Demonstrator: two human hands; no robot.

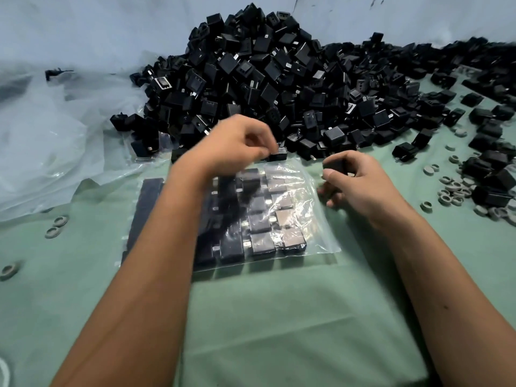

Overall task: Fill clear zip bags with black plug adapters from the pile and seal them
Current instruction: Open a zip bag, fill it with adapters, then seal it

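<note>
The pile of black plastic plug adapters (279, 79) in front of me is uniformly matte black, with small silver metal prongs showing here and there. The clear plastic zip bag (315, 219) is colourless, with white glare streaks; the adapters inside it read black to grey under the film. The table cloth (279, 317) is plain pale green, without pattern. The small rubber rings (453, 191) are light grey. The crumpled plastic sheeting (42, 135) is translucent, milky white. The back wall (83, 23) is pale blue-grey.
</note>
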